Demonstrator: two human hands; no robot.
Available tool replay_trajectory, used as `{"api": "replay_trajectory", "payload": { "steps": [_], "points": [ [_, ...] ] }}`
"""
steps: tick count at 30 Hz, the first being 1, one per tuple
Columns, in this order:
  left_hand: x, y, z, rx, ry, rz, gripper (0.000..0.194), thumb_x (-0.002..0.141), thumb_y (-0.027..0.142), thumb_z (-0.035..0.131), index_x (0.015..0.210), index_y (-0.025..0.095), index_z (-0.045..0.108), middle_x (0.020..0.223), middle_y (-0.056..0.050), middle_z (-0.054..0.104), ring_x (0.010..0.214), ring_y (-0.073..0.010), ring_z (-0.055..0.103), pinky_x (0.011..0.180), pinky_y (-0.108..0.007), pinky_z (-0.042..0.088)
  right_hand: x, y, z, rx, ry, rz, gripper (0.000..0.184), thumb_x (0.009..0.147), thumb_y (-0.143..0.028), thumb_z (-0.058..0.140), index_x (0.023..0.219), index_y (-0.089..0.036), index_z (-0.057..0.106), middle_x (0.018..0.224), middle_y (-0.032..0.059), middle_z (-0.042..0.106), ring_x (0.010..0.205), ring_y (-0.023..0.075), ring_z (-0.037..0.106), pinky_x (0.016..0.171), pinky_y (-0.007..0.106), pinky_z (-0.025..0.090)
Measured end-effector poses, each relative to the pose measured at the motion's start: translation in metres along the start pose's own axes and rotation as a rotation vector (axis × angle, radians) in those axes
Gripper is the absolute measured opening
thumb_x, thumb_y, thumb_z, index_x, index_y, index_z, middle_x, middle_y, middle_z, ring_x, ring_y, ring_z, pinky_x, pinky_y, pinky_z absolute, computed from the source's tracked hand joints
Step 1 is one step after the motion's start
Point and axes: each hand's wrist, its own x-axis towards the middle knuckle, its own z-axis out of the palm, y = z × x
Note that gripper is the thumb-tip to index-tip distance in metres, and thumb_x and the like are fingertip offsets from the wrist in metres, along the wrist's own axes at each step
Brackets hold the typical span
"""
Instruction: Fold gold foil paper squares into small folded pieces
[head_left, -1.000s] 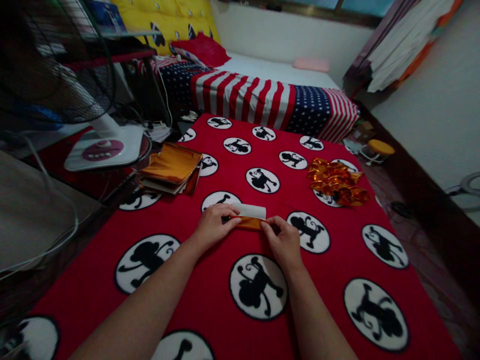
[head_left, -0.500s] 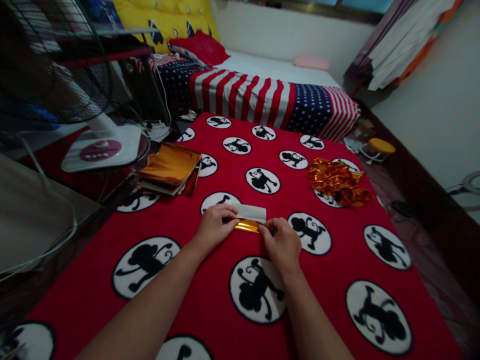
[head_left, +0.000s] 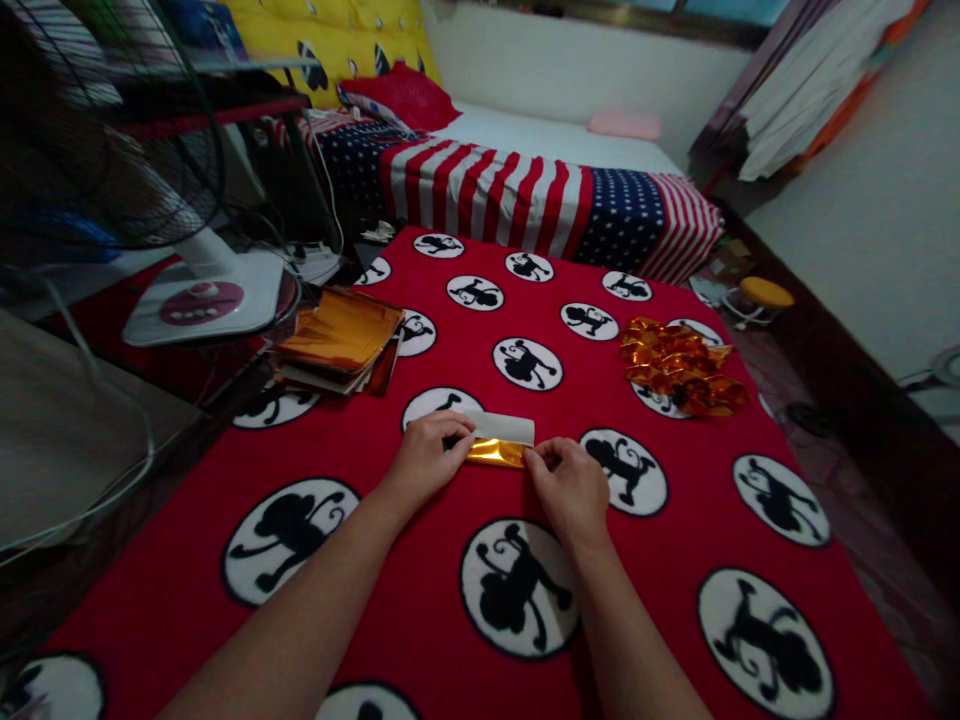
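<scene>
A small sheet of gold foil paper (head_left: 496, 451), gold on one face and white on the other, lies folded on the red blanket (head_left: 420, 560). My left hand (head_left: 426, 462) pinches its left end, fingers closed on it. At the right end, my right hand (head_left: 571, 488) pinches the gold flap with thumb and fingers. The white strip of the paper shows just beyond my fingertips.
A stack of gold foil sheets (head_left: 341, 342) lies at the blanket's left edge. A pile of folded gold pieces (head_left: 679, 366) sits at the right. A standing fan (head_left: 195, 290) is on the left, a bed with a flag-pattern cover (head_left: 540, 195) behind.
The gold flap has been turned more into the light and shows brighter. Both hands stay pinched on the paper, having shifted only slightly.
</scene>
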Motion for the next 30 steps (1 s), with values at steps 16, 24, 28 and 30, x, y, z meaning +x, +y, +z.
{"api": "replay_trajectory", "payload": {
  "steps": [16,24,28,30],
  "points": [
    [-0.0008,-0.0034,0.0019,0.014,0.039,0.021,0.014,0.073,0.008,0.060,0.066,0.017,0.068,0.086,-0.005,0.073,0.080,-0.0164,0.068,0.080,-0.030,0.054,0.0006,-0.0032,0.0017,-0.048,0.038,-0.012,0.021,0.082,-0.034,0.056,0.065,-0.022,0.063,0.069,0.0026,0.064,0.058,0.0156,0.056,0.052,0.027,0.028],
    [-0.0006,-0.0034,0.0003,0.030,0.054,0.014,0.013,0.072,0.007,0.062,0.065,0.017,0.067,0.087,-0.005,0.073,0.080,-0.0164,0.068,0.080,-0.029,0.054,-0.0006,-0.0054,0.0011,-0.085,-0.002,0.013,0.023,0.084,-0.036,0.055,0.068,-0.022,0.062,0.073,0.0028,0.064,0.063,0.0167,0.057,0.054,0.027,0.028],
    [-0.0006,-0.0057,0.0005,0.029,0.060,0.001,0.012,0.072,0.008,0.063,0.066,0.017,0.068,0.087,-0.005,0.072,0.081,-0.0163,0.068,0.081,-0.029,0.054,-0.0003,-0.0069,0.0009,-0.109,-0.013,0.028,0.022,0.084,-0.034,0.054,0.069,-0.021,0.063,0.075,0.0025,0.064,0.065,0.0159,0.056,0.055,0.027,0.028],
    [-0.0009,-0.0072,0.0013,0.032,0.062,0.001,0.012,0.073,0.008,0.062,0.066,0.016,0.068,0.087,-0.005,0.072,0.082,-0.0161,0.067,0.082,-0.029,0.053,0.0000,-0.0087,0.0001,-0.129,-0.024,0.040,0.021,0.085,-0.033,0.053,0.070,-0.021,0.063,0.076,0.0019,0.064,0.065,0.0149,0.056,0.056,0.026,0.027]
  ]
}}
